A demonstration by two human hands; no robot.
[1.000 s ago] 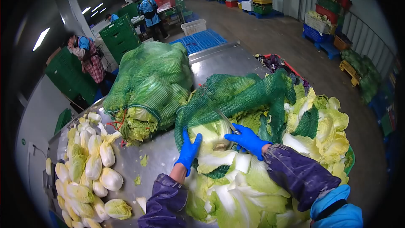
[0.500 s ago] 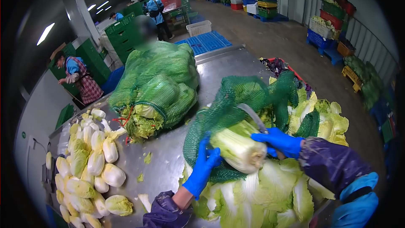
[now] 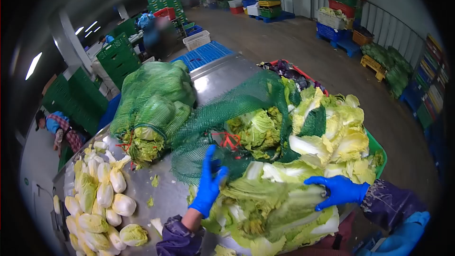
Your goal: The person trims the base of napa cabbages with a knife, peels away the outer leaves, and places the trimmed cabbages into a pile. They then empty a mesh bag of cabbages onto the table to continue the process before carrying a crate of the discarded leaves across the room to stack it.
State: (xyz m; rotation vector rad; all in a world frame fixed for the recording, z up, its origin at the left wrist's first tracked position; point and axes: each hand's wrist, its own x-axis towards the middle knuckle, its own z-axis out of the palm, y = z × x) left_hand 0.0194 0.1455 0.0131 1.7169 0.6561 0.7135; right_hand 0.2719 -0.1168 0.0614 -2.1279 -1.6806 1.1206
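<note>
In blue gloves, my left hand (image 3: 207, 185) is raised with fingers apart, beside the loose green mesh bag (image 3: 237, 99). My right hand (image 3: 342, 191) reaches in from the right, thumb and fingers spread in a C shape at the edge of a leafy Chinese cabbage (image 3: 270, 201). Its leaves are smeared by motion, and loose outer leaves (image 3: 327, 225) lie beneath it. Inside the mesh bag, another Chinese cabbage (image 3: 258, 130) shows its frilly top, close to a red tie (image 3: 227, 140). The curved knife seen earlier does not show clearly.
A full mesh bag of cabbages (image 3: 154, 95) stands on the steel table (image 3: 173, 194). Small trimmed heads (image 3: 106, 194) are piled at left. Trimmed leaves (image 3: 332, 133) heap at right, beside purple leaves (image 3: 286, 73). A person (image 3: 61, 130) works at far left; crates (image 3: 270, 5) stand behind.
The Chinese cabbage has dropped from between my hands onto the leaves, its leafy part facing me. My hands have moved apart, the curved blade is out of sight, and the view has turned right.
</note>
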